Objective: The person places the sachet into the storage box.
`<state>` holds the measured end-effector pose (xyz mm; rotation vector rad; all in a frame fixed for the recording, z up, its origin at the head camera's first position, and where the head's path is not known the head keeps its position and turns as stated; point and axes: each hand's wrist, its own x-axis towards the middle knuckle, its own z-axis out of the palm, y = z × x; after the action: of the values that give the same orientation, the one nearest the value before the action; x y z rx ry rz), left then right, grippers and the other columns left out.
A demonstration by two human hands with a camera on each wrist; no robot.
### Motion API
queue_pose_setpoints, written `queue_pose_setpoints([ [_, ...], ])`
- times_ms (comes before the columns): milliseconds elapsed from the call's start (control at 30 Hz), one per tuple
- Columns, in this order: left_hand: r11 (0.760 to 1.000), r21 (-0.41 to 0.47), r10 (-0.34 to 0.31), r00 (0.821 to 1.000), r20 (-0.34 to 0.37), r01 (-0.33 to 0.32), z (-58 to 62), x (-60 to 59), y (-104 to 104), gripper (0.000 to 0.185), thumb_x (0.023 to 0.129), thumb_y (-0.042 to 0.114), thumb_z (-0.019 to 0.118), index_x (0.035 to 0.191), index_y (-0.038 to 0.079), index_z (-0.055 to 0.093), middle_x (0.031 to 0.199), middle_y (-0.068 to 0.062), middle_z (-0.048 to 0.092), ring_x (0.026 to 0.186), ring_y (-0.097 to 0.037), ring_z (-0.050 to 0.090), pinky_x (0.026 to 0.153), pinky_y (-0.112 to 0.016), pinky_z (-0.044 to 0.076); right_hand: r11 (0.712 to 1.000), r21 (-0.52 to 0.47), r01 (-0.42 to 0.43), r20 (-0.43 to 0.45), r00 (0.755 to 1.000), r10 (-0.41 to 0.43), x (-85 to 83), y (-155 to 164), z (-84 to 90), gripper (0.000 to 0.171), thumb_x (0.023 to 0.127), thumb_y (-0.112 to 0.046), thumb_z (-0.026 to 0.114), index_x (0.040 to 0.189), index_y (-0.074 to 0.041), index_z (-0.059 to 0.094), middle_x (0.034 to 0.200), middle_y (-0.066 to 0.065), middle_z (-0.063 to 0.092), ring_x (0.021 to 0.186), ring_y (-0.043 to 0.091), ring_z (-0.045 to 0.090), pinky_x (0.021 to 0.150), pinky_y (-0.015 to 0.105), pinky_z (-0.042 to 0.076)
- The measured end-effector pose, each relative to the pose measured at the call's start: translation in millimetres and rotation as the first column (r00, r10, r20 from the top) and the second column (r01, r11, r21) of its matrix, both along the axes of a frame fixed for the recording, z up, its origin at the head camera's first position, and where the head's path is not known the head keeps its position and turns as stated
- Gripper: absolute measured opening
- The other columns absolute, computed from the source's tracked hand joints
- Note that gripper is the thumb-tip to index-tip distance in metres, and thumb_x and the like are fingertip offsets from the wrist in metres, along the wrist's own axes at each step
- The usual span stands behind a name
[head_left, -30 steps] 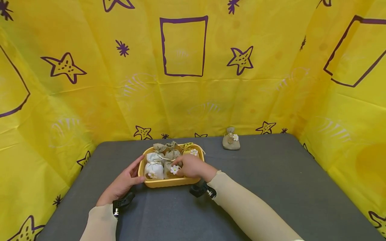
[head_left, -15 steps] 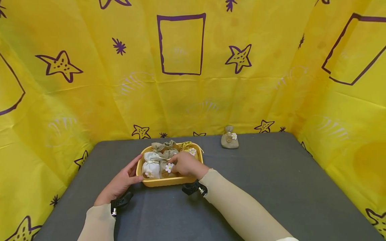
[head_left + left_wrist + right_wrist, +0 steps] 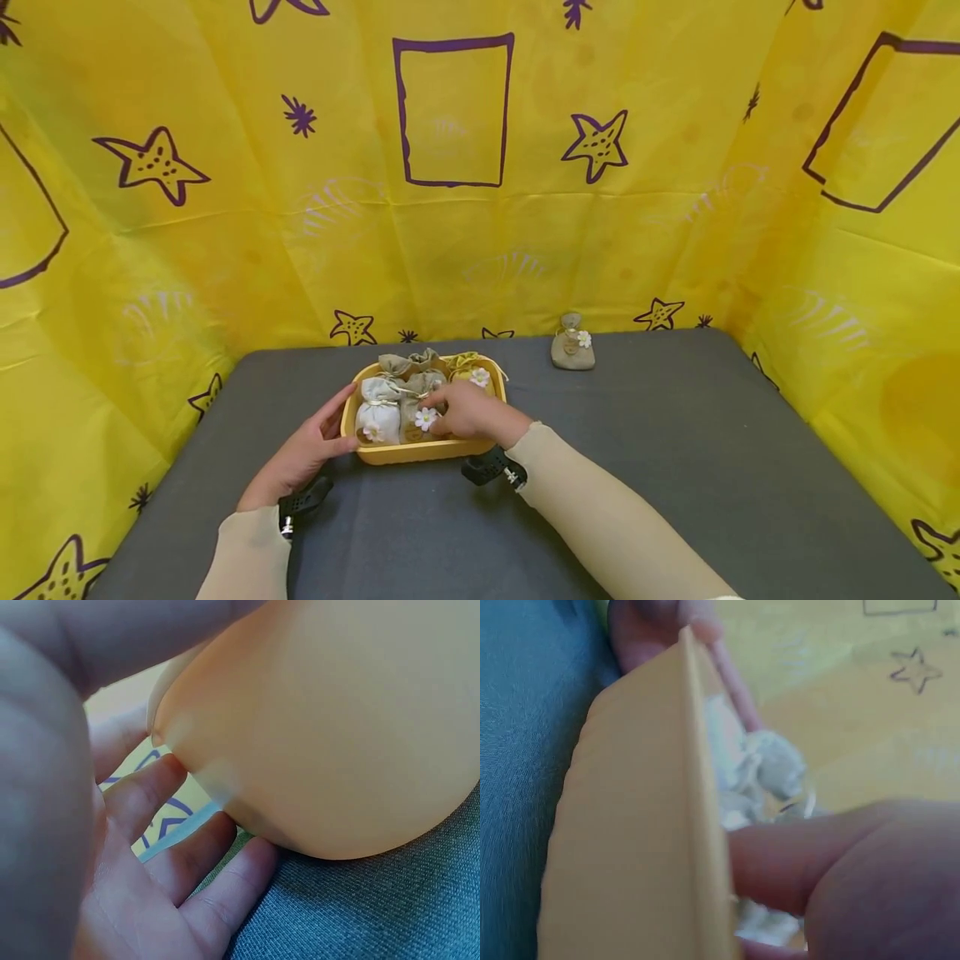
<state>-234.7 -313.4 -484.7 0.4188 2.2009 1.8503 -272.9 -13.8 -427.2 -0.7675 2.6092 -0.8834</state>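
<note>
A yellow plastic basket (image 3: pixel 405 454) sits on the table with several small drawstring pouches inside. My left hand (image 3: pixel 303 454) spreads along the basket's left end, fingertips resting on its outer wall in the left wrist view. Inside the basket, my right hand (image 3: pixel 476 412) has its thumb and fingers on a beige pouch (image 3: pixel 411 417) trimmed with a white flower (image 3: pixel 426 418). A white pouch (image 3: pixel 378 415) stands left of it. A mustard pouch (image 3: pixel 472 367) fills the back right corner. My right fingertips are partly hidden by the basket wall in the right wrist view.
Another beige pouch (image 3: pixel 573 352) with a white flower stands apart at the table's back right. The dark grey table (image 3: pixel 675 450) is enclosed by yellow cloth (image 3: pixel 315 275) printed with purple stars.
The front beige pouch and my right hand have shifted slightly left, then a little back to the right. My left hand stays at the basket's end. The whole head view shifted slightly.
</note>
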Motion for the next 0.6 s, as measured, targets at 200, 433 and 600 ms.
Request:
queue_pose_setpoints([
  [200,1.0,0.01,-0.003,1.0,0.004,0.003,0.2,0.3,0,0.087,0.095,0.01,0.069,0.161,0.014,0.012,0.164,-0.015,0.009,0.148,-0.036,0.013,0.099,-0.017,0.037,0.952,-0.299,0.068,0.027,0.998,-0.063,17.7,37,9.7,0.034,0.093,-0.015,0.071,0.126,-0.017,0.071,0.122,0.003,0.067,0.076,0.013,0.063,0.063,0.029,0.051],
  [433,0.999,0.031,-0.013,1.0,0.004,0.012,1.2,0.2,2,0.087,0.095,0.008,0.067,0.161,0.013,0.011,0.164,-0.015,0.008,0.147,-0.036,0.013,0.099,-0.017,0.038,0.541,-0.759,0.362,0.469,0.88,0.068,39.0,105,3.4,0.039,0.097,-0.01,0.064,0.133,0.002,0.059,0.133,0.026,0.055,0.116,0.042,0.059,0.087,0.048,0.055],
  [600,0.999,0.036,-0.014,1.0,0.004,0.014,1.3,-0.1,3,0.088,0.095,0.007,0.067,0.161,0.012,0.01,0.164,-0.015,0.007,0.147,-0.036,0.012,0.099,-0.017,0.038,0.482,-0.743,0.464,0.567,0.82,0.085,46.4,157,-9.7,0.035,0.101,-0.013,0.056,0.136,-0.005,0.057,0.132,0.02,0.056,0.126,0.047,0.05,0.092,0.05,0.052],
])
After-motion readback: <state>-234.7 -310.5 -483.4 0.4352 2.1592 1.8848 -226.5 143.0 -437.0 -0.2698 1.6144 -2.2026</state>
